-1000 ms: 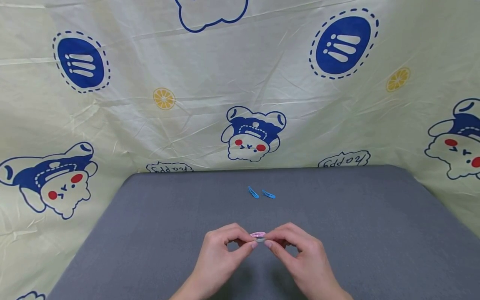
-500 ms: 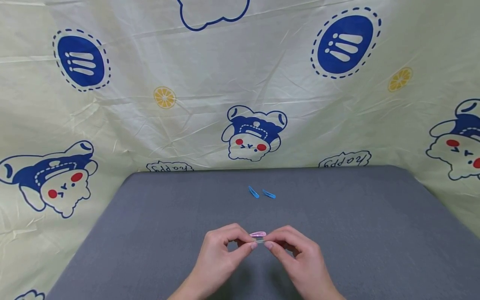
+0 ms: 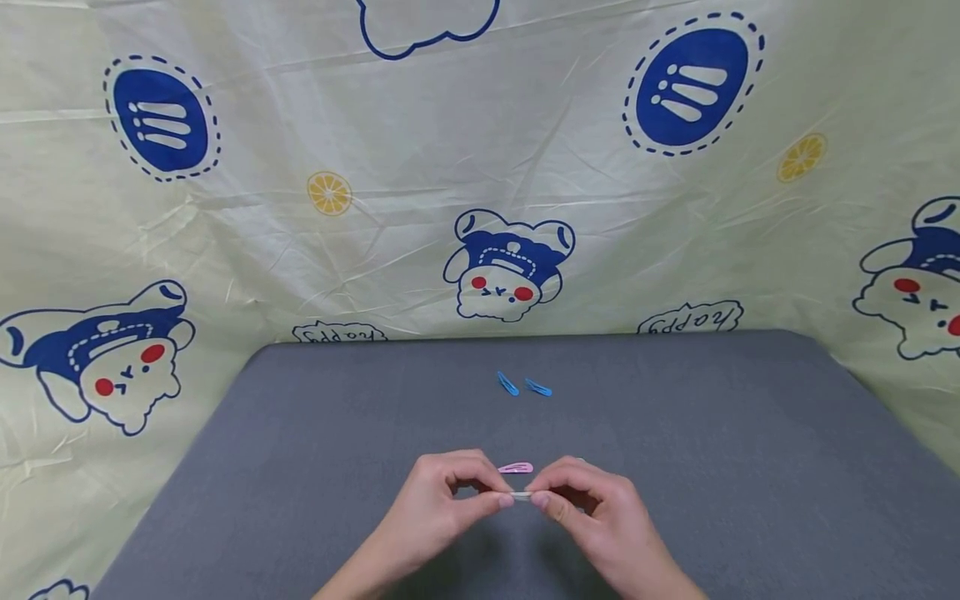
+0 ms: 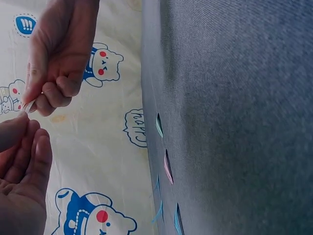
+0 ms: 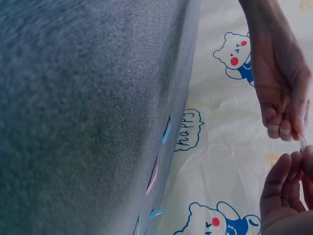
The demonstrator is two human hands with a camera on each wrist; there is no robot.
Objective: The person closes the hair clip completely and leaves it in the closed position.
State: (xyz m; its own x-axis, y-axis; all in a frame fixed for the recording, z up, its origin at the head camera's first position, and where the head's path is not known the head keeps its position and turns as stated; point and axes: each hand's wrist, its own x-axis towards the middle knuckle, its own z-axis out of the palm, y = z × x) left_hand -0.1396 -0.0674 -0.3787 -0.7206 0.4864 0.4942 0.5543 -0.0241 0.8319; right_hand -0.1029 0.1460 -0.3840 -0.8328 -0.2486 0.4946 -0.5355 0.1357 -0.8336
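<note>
Between both hands is a small whitish hair clip [image 3: 521,496], held level above the grey table. My left hand [image 3: 450,504] pinches its left end between thumb and index finger. The other end is pinched the same way by my right hand [image 3: 603,517]. Fingertips cover both ends of the clip, leaving a short middle stretch in sight. Just beyond the hands, a pink snap hair clip [image 3: 516,468] lies on the table. In the left wrist view, a green hair clip [image 4: 159,125] lies near the pink one.
Two blue hair clips [image 3: 507,383] lie farther back on the grey table [image 3: 337,433]. Another blue clip [image 4: 178,220] shows in the left wrist view, and the hands hide it in the head view. A printed cloth [image 3: 405,250] hangs behind the table's far edge.
Both hands have come slightly nearer the person with the whitish clip between them. The clip looks turned a little, and more of the pink clip shows. The clips on the table lie unmoved.
</note>
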